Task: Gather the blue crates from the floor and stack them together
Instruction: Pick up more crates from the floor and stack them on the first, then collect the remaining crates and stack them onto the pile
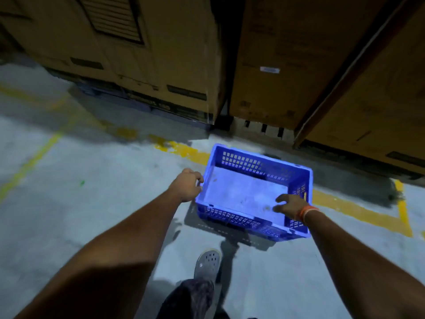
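An empty blue crate [243,192] with perforated walls sits low over the grey concrete floor, right of centre. My left hand [187,187] has its fingers curled over the crate's left rim. My right hand [291,207], with an orange band at the wrist, hovers over the crate's right side with fingers spread; I cannot tell whether it touches the rim. No other crate is in view.
Tall cardboard boxes [287,65] on pallets stand close behind the crate. Yellow painted lines [358,210] run across the floor. My foot in a grey perforated shoe [208,264] is just behind the crate.
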